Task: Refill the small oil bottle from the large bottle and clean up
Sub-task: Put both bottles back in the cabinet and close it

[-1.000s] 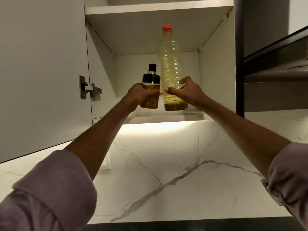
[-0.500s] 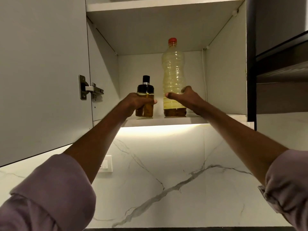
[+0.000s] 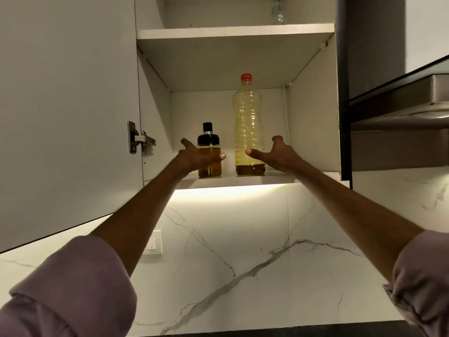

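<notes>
The small oil bottle point(image 3: 209, 161), amber with a black cap, stands upright on the lower cupboard shelf point(image 3: 243, 180). To its right stands the large clear plastic bottle point(image 3: 248, 122) with a red cap, upright, with a little darker oil at the bottom. My left hand point(image 3: 194, 156) is spread open just in front of the small bottle, fingers apart and off it. My right hand point(image 3: 274, 153) is open beside the large bottle's lower right, thumb tip close to it, not gripping.
The white cupboard door point(image 3: 68, 105) hangs open on the left with a metal hinge point(image 3: 139, 139). An upper shelf point(image 3: 233, 32) holds a clear glass item point(image 3: 278, 14). A steel range hood point(image 3: 401, 105) juts out at right. Marble backsplash point(image 3: 243, 251) and wall socket point(image 3: 153, 242) lie below.
Both bottles were lifted onto the lower shelf and set down. My two hands have since let go and opened, drawing slightly back from the bottles.
</notes>
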Demonstrator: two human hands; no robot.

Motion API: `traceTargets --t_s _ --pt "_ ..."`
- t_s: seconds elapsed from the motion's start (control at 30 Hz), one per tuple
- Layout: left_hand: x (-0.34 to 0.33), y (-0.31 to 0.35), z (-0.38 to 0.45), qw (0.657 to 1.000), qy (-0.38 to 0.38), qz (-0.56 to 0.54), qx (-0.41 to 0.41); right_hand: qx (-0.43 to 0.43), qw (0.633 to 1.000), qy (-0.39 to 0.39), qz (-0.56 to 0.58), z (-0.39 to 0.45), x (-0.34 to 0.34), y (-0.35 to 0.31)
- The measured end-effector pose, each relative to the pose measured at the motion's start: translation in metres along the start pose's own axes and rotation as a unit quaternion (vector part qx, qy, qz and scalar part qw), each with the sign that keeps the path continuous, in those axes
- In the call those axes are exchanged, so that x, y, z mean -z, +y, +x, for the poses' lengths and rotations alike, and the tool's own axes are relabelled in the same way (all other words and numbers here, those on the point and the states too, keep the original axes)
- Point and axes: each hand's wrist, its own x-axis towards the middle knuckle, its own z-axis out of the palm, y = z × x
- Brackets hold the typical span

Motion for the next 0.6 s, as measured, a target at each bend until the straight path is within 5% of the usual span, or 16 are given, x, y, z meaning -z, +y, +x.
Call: traceTargets --t_s 0.2,0.37,0.6 --pt "0.013 -0.006 -0.054 0.959 0.131 0.234 -0.09 0.038 0.997 0.061 -0.021 -0.046 0.009 -0.03" --pt "0.019 -0.009 -0.117 0.893 0.216 0.359 -0.166 0.103 0.989 0.097 -0.045 -0.103 0.011 -0.067" --pt "0.025 0.005 -0.194 0.839 0.257 0.421 -0.23 0.176 0.973 0.101 -0.113 -0.177 0.013 -0.119"
